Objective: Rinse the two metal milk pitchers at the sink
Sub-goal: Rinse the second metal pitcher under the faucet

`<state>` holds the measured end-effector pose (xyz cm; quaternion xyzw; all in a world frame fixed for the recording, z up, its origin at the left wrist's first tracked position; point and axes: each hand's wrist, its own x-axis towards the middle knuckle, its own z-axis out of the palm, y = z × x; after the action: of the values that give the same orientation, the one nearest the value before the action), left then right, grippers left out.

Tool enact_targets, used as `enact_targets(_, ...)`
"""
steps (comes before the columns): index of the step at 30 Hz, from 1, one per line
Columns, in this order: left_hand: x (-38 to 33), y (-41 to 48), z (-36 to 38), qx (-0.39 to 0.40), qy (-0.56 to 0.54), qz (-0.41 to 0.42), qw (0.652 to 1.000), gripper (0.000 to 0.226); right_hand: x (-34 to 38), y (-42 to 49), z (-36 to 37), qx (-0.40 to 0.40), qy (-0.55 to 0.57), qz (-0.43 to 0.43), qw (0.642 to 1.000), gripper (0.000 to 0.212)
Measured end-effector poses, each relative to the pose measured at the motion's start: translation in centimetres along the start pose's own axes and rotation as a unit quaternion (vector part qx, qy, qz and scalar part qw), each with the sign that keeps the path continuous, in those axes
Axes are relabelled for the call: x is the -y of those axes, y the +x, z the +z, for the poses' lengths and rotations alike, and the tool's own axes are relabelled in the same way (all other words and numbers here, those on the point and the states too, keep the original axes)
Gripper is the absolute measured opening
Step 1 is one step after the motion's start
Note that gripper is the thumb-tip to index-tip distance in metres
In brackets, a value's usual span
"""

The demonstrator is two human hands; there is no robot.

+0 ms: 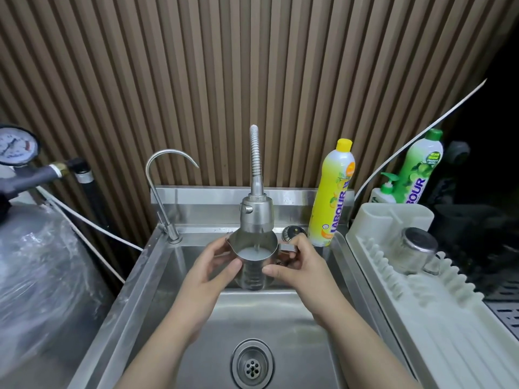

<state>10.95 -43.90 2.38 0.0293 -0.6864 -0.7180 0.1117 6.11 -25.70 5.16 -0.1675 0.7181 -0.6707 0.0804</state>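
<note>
Under the spray head of the flexible tap, above the steel sink, I hold a metal milk pitcher upright while a thin stream of water falls into its mouth. Cloudy, milky water already stands inside, close to the rim. My left hand wraps the body from the left, fingers curled together against the wall. My right hand has its fingers closed on the handle, thumb pressing the body's near side.

I judge the pitcher stiff and thin-walled, light when empty but gaining weight as it fills, and slick where it is wet. The handle is the sure place to hold it, with the other palm steadying the body against a slip.

Its long axis stands roughly vertical, mouth up toward the tap. The pouring spout points to my left, and the handle sticks out to my right.

What looks like a second pitcher lies upturned on the white drying rack, well apart to the right.
</note>
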Motion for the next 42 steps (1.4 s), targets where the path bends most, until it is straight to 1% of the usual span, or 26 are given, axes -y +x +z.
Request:
enact_targets(7,0.5,0.1,-0.1,0.022,-0.020,-0.016,0.999,0.063,-0.7,0.2,0.0,-0.002,0.010,0.025,1.000,0.035)
enact_targets(11,1.1,0.2,0.1,0.030,-0.020,-0.023,0.999,0.052,-1.8,0.1,0.0,-0.009,0.020,0.043,0.999,0.036)
enact_targets(14,1.7,0.1,0.2,0.034,-0.020,-0.038,0.999,0.053,-2.7,0.0,0.0,-0.018,0.030,0.060,0.998,0.040)
enact_targets(17,2.1,0.2,0.4,0.031,-0.018,-0.052,0.998,0.048,-3.1,0.0,-0.1,-0.026,0.031,0.073,0.997,0.041)
enact_targets(25,2.4,0.3,0.6,0.017,-0.013,-0.071,0.997,0.046,-3.7,0.4,-0.2,-0.021,0.021,0.082,0.996,0.042)
enact_targets(31,1.9,0.3,0.9,0.012,-0.011,-0.061,0.998,0.038,-3.6,0.7,-0.1,-0.025,0.020,0.078,0.996,0.043)
enact_targets(34,1.3,0.5,0.8,0.013,-0.018,-0.051,0.998,0.046,-3.1,0.8,-0.2,-0.028,0.020,0.071,0.997,0.042)
enact_targets(39,1.1,0.5,0.5,0.017,-0.022,-0.030,0.999,0.047,-2.2,0.7,-0.3,-0.021,0.027,0.050,0.998,0.034)
enact_targets(42,0.6,0.8,0.5,0.016,-0.041,-0.026,0.999,0.048,-1.2,0.7,-0.4,-0.020,0.014,0.032,0.999,0.033)
